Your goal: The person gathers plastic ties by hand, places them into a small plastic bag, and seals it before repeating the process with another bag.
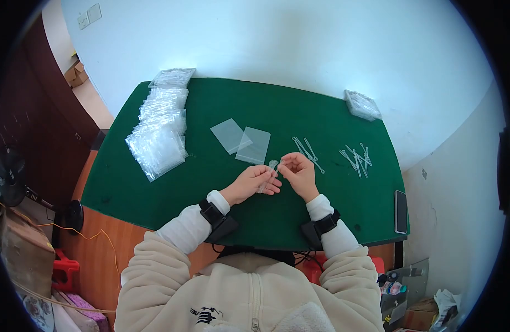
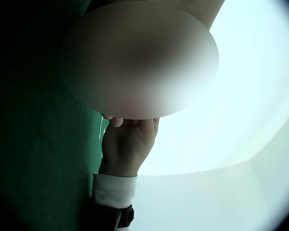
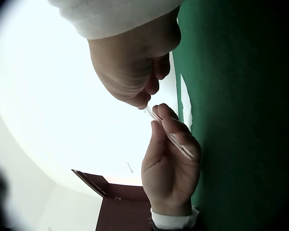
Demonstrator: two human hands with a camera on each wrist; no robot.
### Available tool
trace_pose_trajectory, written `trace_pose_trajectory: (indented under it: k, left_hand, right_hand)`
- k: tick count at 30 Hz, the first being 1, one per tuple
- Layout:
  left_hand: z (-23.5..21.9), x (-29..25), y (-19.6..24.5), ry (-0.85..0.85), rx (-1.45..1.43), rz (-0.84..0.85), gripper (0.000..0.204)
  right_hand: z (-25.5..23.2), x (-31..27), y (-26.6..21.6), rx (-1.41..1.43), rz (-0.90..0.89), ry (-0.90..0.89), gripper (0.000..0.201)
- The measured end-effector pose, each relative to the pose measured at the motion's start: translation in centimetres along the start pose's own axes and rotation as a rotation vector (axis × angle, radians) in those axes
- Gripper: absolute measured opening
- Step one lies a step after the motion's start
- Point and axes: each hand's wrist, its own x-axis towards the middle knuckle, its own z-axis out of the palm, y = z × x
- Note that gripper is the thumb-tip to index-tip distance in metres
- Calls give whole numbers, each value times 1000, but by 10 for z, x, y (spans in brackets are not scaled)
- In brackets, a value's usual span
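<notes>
In the head view my left hand [image 1: 252, 183] holds a slim bundle of clear plastic sticks [image 1: 273, 166] between thumb and fingers, its lower part lying across the fingers. My right hand [image 1: 298, 174] pinches the upper end of the bundle. The right wrist view shows the clear sticks [image 3: 171, 134] slanting from the right fingertips down across the left palm. Just beyond the right hand lie several loose clear sticks [image 1: 306, 148] with small loops at their ends. Two flat clear plastic bags [image 1: 254, 145] overlap on the table beyond the left hand. Blur hides much of the left wrist view.
A long fanned row of clear bags [image 1: 158, 138] runs along the left of the green table [image 1: 210, 210]. More loose sticks [image 1: 357, 159] lie at the right. A clear packet [image 1: 363, 105] sits at the back right edge, and a phone [image 1: 400, 212] at the right edge.
</notes>
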Motion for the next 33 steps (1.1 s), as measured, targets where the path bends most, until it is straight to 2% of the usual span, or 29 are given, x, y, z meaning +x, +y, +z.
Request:
trace_pose_trajectory:
  k: [2,7,11,15,18,19,21,22,24,30,33]
  left_hand:
    - [1,0,0,-23,-7,-6,24]
    - [4,-3,5,-42,1,17,25]
    - [2,-1,2,-43,28,18,23]
    - [-7,3,-6,-29,103,111,21]
    - [-12,6,-6,174,-115,184,17]
    - [-12,7,-6,155,-114,177,17]
    - [-12,5,-1,310,-149,280,16]
    - [-13,4,0,280,-140,267,16]
    - [-11,5,1,370,-184,314,15]
    - [-13,2,3,360,-206,322,15]
    - [-12,3,3,353,-215,316,16]
  right_hand:
    - [2,-1,3,-57,-54,63,19]
    - [8,-3,-4,1,-75,43,15]
    - [5,-3,-6,-160,-161,41,15]
    - [1,1,-9,-211,-203,13,9]
    - [-21,13,-2,-471,-211,310,8]
    - [-31,15,0,-480,-207,327,8]
    - [-53,19,6,-884,-300,411,5]
    - [-63,18,8,-1090,-338,459,4]
    - [-70,17,9,-1155,-270,501,5]
    - [-70,15,14,-1400,-35,418,6]
    - [-69,16,18,-1413,-1,414,6]
